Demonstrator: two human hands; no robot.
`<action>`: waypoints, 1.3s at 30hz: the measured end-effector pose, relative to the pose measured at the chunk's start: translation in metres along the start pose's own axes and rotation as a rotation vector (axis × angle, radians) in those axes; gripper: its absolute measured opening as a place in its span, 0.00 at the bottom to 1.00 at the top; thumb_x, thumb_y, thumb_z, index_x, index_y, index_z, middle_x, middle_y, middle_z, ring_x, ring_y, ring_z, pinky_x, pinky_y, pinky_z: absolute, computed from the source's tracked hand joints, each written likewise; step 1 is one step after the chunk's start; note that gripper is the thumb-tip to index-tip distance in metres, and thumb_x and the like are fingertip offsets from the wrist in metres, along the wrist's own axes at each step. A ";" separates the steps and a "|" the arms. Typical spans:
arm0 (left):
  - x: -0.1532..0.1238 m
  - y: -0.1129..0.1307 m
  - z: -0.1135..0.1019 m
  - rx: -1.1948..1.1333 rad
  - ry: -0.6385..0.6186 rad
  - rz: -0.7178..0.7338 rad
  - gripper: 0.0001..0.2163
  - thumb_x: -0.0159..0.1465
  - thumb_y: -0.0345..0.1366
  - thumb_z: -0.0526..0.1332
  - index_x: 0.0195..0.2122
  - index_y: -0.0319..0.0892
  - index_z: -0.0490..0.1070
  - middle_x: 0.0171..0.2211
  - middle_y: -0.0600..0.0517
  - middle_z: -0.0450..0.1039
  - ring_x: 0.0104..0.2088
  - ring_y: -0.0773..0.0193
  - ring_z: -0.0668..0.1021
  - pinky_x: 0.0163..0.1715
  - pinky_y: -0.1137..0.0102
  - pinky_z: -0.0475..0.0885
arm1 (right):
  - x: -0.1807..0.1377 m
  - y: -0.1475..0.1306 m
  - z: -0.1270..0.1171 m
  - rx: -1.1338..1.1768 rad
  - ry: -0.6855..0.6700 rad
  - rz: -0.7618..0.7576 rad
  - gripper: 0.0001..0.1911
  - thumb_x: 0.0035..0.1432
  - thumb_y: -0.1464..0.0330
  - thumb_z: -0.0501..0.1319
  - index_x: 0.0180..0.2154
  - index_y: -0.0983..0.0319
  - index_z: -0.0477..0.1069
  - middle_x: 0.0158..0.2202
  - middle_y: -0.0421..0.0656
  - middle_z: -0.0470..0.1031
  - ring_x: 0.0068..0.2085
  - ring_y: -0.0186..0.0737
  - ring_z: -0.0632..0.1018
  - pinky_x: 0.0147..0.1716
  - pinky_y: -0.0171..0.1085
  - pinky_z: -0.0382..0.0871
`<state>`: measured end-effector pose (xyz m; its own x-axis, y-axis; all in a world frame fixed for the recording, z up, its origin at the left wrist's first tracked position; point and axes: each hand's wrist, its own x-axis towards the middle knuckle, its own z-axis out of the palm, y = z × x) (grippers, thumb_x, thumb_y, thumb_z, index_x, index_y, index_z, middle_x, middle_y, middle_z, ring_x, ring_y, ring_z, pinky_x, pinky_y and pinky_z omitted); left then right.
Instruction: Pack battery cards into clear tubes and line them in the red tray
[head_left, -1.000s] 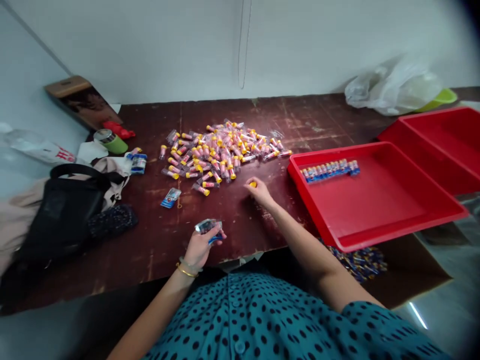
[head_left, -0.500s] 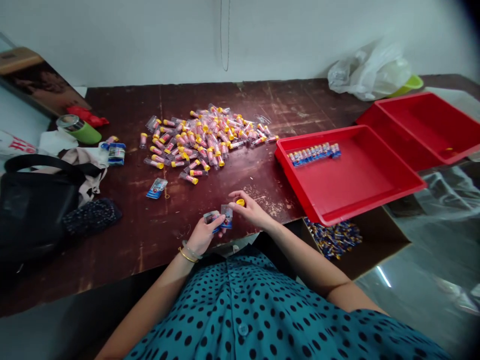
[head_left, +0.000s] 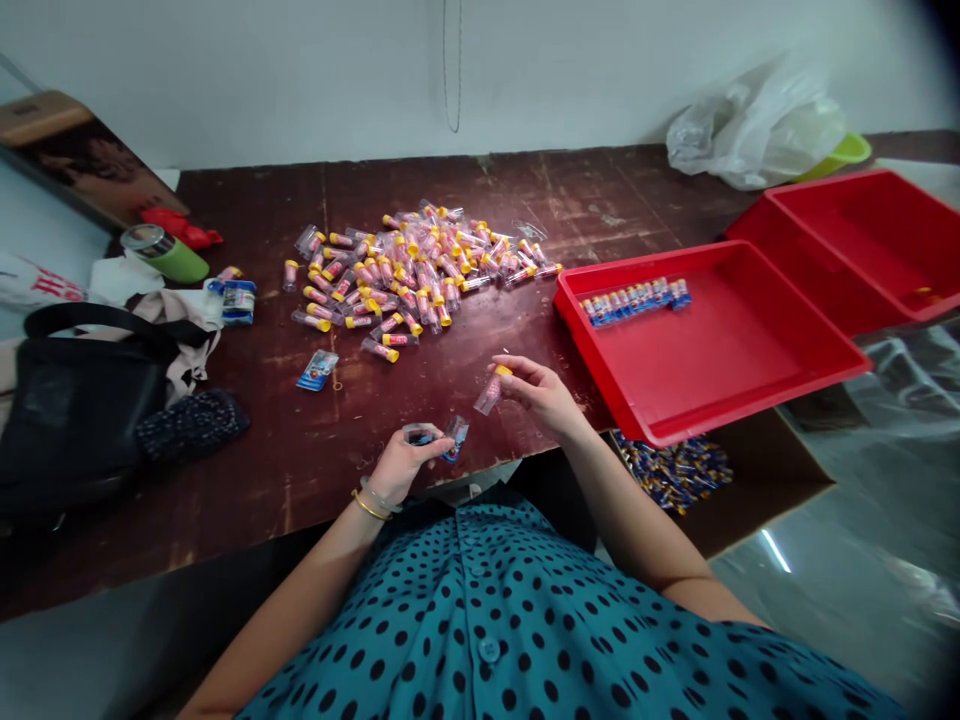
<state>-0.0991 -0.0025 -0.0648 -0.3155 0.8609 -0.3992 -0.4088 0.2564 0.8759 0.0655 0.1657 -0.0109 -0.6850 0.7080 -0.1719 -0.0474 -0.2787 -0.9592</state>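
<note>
Near the table's front edge, my left hand [head_left: 400, 464] is closed on several clear-and-blue printed plastic sleeves [head_left: 457, 437], which stick out on both sides of the thumb. My right hand [head_left: 549, 399] pinches a small clear tube with a yellow cap [head_left: 489, 393] and pink contents, cap end up and tilted. The tube is apart from the sleeves. Ahead of both hands lies a pile of similar yellow-capped tubes [head_left: 420, 265]. A stack of blue printed sleeves [head_left: 318, 370] rests on the table to the left.
To the right, a red tray [head_left: 720, 365] contains a row of blue-wrapped tubes [head_left: 634, 300]. Below it is a cardboard box [head_left: 780, 475] with many more. Another red tray [head_left: 870, 240] stands behind. A black bag [head_left: 82, 400] and a green-sided cup [head_left: 180, 262] occupy the left.
My right hand has moved right and forward, away from my left hand, with the tube now showing along its length. My left hand keeps the sleeves and has shifted little.
</note>
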 end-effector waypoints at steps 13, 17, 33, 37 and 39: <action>0.001 0.008 0.003 -0.057 -0.008 -0.063 0.16 0.42 0.39 0.76 0.25 0.38 0.72 0.24 0.57 0.70 0.24 0.70 0.70 0.23 0.74 0.64 | 0.006 0.000 0.023 0.071 -0.123 0.020 0.15 0.50 0.64 0.71 0.38 0.60 0.70 0.42 0.41 0.78 0.38 0.32 0.77 0.40 0.33 0.73; -0.001 0.010 0.008 -0.083 -0.070 -0.103 0.16 0.45 0.41 0.75 0.27 0.39 0.72 0.25 0.55 0.71 0.26 0.67 0.72 0.23 0.74 0.65 | 0.005 0.004 0.023 -0.025 -0.138 -0.051 0.14 0.51 0.63 0.71 0.36 0.60 0.69 0.43 0.42 0.77 0.38 0.34 0.76 0.41 0.36 0.72; -0.001 0.017 0.024 -0.306 -0.210 -0.170 0.12 0.54 0.40 0.72 0.35 0.39 0.76 0.30 0.53 0.75 0.28 0.67 0.77 0.30 0.73 0.72 | -0.034 0.039 0.037 -0.126 -0.071 -0.113 0.12 0.54 0.61 0.68 0.37 0.60 0.73 0.49 0.44 0.75 0.51 0.41 0.75 0.55 0.42 0.67; 0.000 0.018 0.027 -0.307 -0.224 -0.172 0.11 0.54 0.39 0.72 0.35 0.39 0.77 0.31 0.52 0.76 0.29 0.67 0.77 0.32 0.72 0.73 | -0.032 0.030 0.032 -0.209 -0.086 -0.159 0.09 0.56 0.62 0.67 0.36 0.60 0.75 0.48 0.45 0.75 0.50 0.41 0.76 0.55 0.42 0.67; 0.001 0.018 0.028 -0.303 -0.230 -0.175 0.12 0.54 0.39 0.72 0.36 0.39 0.77 0.31 0.52 0.76 0.30 0.67 0.78 0.33 0.72 0.73 | -0.031 0.027 0.029 -0.228 -0.093 -0.170 0.09 0.56 0.62 0.67 0.36 0.60 0.76 0.47 0.45 0.76 0.49 0.41 0.76 0.54 0.42 0.67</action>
<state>-0.0832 0.0154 -0.0419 -0.0336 0.9003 -0.4339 -0.6834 0.2961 0.6673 0.0641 0.1175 -0.0247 -0.7453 0.6667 0.0067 -0.0098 -0.0009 -1.0000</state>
